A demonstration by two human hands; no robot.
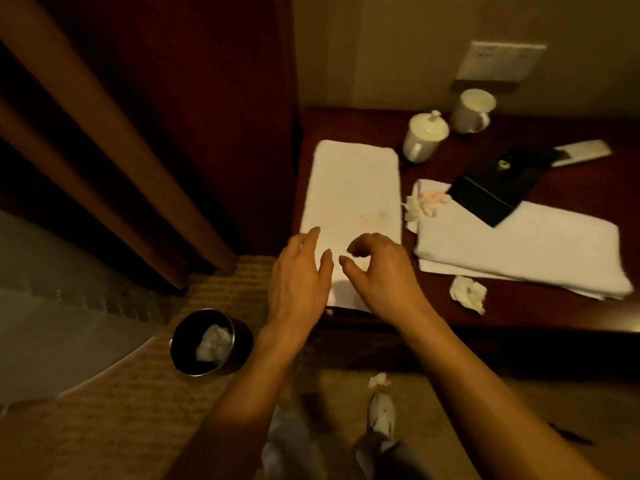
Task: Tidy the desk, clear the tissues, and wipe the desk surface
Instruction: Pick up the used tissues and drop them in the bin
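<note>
Head view: left hand [299,271] spread, right hand [375,268] loosely curled, both empty over near end of folded towel [351,199] at desk [540,317] left edge. Crumpled tissue [467,293] near front edge; another [420,204] (pinkish) mid-desk beside second towel [519,252]. Bin [204,342] on floor, tissue inside.

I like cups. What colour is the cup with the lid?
The lidded cup is white, seen in the head view.
</note>
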